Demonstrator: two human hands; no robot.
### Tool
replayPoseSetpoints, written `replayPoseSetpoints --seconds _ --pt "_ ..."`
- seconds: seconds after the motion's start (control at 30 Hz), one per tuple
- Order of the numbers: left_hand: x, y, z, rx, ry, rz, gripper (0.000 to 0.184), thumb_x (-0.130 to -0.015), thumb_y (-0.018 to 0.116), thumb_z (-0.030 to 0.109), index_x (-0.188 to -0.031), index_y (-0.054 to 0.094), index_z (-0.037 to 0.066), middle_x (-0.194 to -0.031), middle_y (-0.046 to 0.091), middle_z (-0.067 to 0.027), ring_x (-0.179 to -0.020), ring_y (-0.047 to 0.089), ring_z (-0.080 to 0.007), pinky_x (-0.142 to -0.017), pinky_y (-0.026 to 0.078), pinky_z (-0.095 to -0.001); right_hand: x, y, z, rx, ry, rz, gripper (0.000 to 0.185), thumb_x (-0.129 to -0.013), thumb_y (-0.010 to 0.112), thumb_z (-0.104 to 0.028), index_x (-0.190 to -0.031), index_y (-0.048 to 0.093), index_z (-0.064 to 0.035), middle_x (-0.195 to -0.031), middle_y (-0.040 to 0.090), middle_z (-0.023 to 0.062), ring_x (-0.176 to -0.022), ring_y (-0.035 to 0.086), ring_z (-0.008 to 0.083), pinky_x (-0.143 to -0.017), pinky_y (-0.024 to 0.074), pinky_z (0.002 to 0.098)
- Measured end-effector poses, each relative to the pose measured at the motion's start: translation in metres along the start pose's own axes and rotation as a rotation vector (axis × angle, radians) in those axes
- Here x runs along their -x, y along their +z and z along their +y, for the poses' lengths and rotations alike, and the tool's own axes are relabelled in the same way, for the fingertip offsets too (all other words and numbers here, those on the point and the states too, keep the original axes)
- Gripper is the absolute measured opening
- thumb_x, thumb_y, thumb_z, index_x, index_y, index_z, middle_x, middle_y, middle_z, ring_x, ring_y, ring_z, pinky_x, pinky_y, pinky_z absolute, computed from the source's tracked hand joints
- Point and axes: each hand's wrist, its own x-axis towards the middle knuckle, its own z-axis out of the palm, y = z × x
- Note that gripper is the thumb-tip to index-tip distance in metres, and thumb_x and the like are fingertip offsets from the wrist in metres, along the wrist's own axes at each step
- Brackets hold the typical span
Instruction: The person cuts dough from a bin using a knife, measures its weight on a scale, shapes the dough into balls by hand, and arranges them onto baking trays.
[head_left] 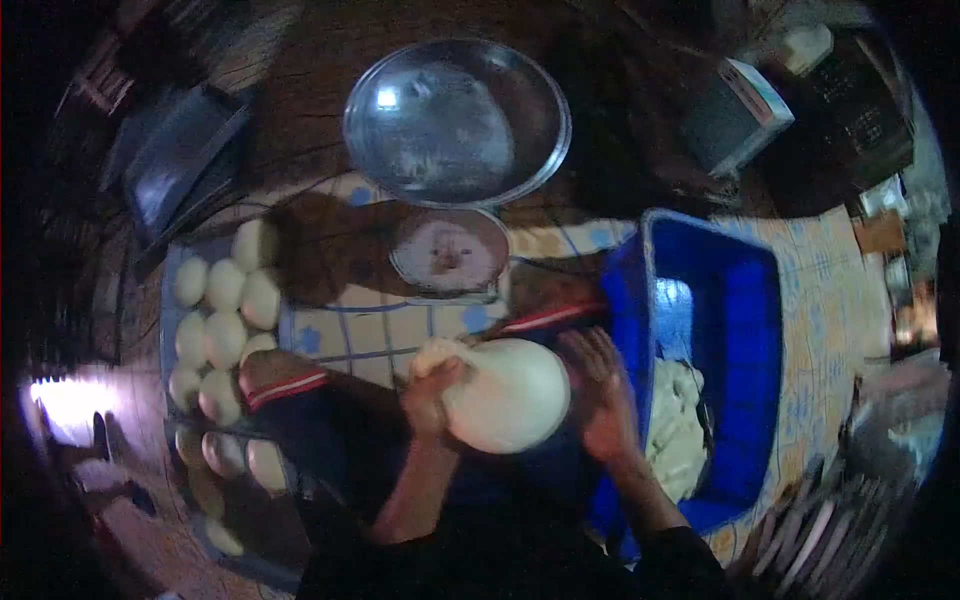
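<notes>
A large, smooth, pale ball of dough (515, 398) is held up in front of my lap. My left hand (432, 400) grips its left side, where a rougher bit of dough bulges over the fingers. On the other side, my right hand (603, 400) is open with fingers stretched, close beside the ball and slightly blurred; I cannot tell whether it touches. A deep blue crate (745, 300) stands just right of that hand, with a soft pale mass of dough (675, 430) inside. To my left, a tray (290, 520) carries several rounded dough balls (225, 340).
Beyond my legs stands a round metal pan (500, 190), with a smaller plate (495, 240) of white powder in front. A box (740, 120) sits at the back right and a dark bluish object (185, 165) at the back left. Patterned cloth (815, 330) covers the floor.
</notes>
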Motion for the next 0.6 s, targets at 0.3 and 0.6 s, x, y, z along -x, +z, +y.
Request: replayPoseSetpoints --seconds 0.3,0.6 --pt "0.068 0.013 0.072 -0.998 1.103 0.288 0.021 -0.078 0.068 0.008 -0.096 0.065 -0.002 -0.109 0.062 -0.0193 -0.108 0.058 -0.0262 -0.093 0.043 -0.0334 -0.021 0.128 0.029 -0.363 0.545 -0.282 0.058 -0.093 0.038 -0.05 -0.121 0.051 -0.0011 -0.117 0.058 0.0181 -0.105 0.058 0.033 -0.093 0.0464 0.0453" --pt "0.216 -0.131 0.153 -0.233 1.092 0.236 0.041 -0.099 0.04 0.028 -0.129 0.047 0.001 -0.131 0.048 -0.0131 -0.117 0.05 -0.0213 -0.099 0.039 -0.0354 0.037 0.294 0.117 -0.075 1.173 -0.737 0.061 -0.092 0.04 -0.052 -0.123 0.051 -0.0005 -0.116 0.06 0.0165 -0.102 0.062 0.028 -0.087 0.052 0.0412"
